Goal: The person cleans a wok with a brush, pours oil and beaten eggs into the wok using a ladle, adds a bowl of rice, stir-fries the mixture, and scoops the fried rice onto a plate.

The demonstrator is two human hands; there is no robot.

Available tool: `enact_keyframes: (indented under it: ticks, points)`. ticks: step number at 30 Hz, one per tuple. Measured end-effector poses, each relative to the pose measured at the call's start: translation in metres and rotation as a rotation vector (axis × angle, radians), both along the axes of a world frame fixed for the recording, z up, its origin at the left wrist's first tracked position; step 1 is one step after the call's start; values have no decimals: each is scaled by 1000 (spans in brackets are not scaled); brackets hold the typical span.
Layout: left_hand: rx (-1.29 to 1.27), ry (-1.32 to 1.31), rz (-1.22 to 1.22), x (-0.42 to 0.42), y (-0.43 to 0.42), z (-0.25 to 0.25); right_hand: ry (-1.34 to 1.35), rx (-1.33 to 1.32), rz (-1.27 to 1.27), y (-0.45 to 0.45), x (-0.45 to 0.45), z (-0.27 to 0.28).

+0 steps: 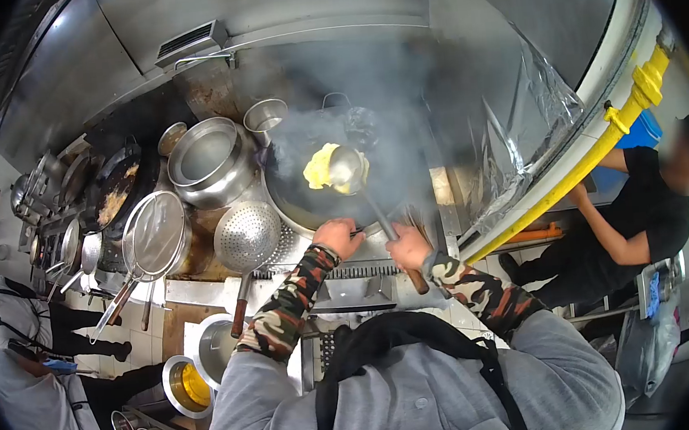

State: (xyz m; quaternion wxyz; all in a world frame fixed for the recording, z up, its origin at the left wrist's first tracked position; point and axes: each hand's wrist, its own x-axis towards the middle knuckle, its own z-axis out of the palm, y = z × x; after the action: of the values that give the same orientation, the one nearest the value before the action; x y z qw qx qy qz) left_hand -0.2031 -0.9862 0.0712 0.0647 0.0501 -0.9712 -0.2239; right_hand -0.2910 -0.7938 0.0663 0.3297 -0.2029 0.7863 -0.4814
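Observation:
A dark wok (pixel 286 189) sits on the stove in front of me, with steam rising from it. Yellow egg (pixel 317 166) lies in the wok, partly covered by the round bowl of a ladle (pixel 380 214). My right hand (pixel 410 247) is closed around the ladle's handle, whose wooden end sticks out below the fist. At the near rim of the wok, my left hand (pixel 340 239) is closed on its edge or handle; the exact grip is partly hidden by my fingers.
Left of the wok are a perforated skimmer (pixel 246 236), a mesh strainer (pixel 155 234) and a large metal pot (pixel 204 160). A bowl of yellow liquid (pixel 189 386) stands at lower left. A yellow pipe (pixel 571 183) runs along the right; a person (pixel 622 207) stands beyond it. Two people are at far left.

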Motion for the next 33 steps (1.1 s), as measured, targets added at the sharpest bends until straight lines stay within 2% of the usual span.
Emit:
enact_keyframes:
  ticks: [1, 2, 3, 5, 7, 9, 10, 11, 13, 14, 15, 17, 19, 20, 22, 23, 24, 25, 27, 29, 31, 33]
  points:
    - [-21, -47, 36, -1, 6, -2, -164, -6, 0, 7, 8, 7]
    - [-91, -168, 25, -7, 11, 3, -210, 3, 14, 4, -1, 12]
    - [-82, -170, 22, -10, 16, -2, -212, 12, 11, 6, -3, 5]
    - [-166, -194, 87, -13, 21, -7, 556, -24, -1, -3, -13, -27]
    - [-181, -228, 119, -4, 30, 8, 934, -218, -7, 11, -13, -58]
    - [-158, -215, 43, -1, 36, 17, 31, 15, 6, 35, 21, 34]
    - [-167, -220, 31, -1, 37, 21, -235, 110, 0, 32, 19, 55]
    - [-169, -228, 14, 1, 42, 15, -246, 108, -15, 30, 14, 45]
    - [-140, -230, 116, -6, 45, 9, 519, 155, 102, 18, -6, 21]
    - [-163, -290, 95, 1, 54, 20, 568, 225, 89, 25, 0, 36]
    - [-167, -323, -23, 21, 67, 52, 635, 49, 100, 40, 10, 69]
    - [-134, -5, 37, 47, 86, 55, 720, 38, 123, 70, -8, 70]
    - [-177, -232, 57, 41, 80, 68, 467, 79, 151, 87, -8, 109]
    - [-155, -231, 109, 30, 70, 57, 379, 96, 158, 95, -6, 128]
    - [-146, -198, 94, 24, 56, 48, 522, 152, 358, 110, -13, 155]
    - [-133, -198, 65, 25, 56, 60, 534, 152, 347, 115, -14, 173]
    - [-133, -196, 60, 27, 60, 81, 570, 219, 443, 119, -12, 187]
    - [-133, -204, 8, 34, 65, 106, 593, 288, 546, 121, -9, 193]
    - [-111, -231, -27, 33, 69, 123, 664, 270, 573, 116, -13, 189]
    - [-108, -191, -22, 18, 61, 95, 603, 272, 619, 99, -23, 175]
    - [-140, -129, 22, 4, 57, 33, 653, 320, 591, 79, -26, 148]
    - [-169, 60, 214, 7, 64, -23, 733, 534, 454, 56, -26, 132]
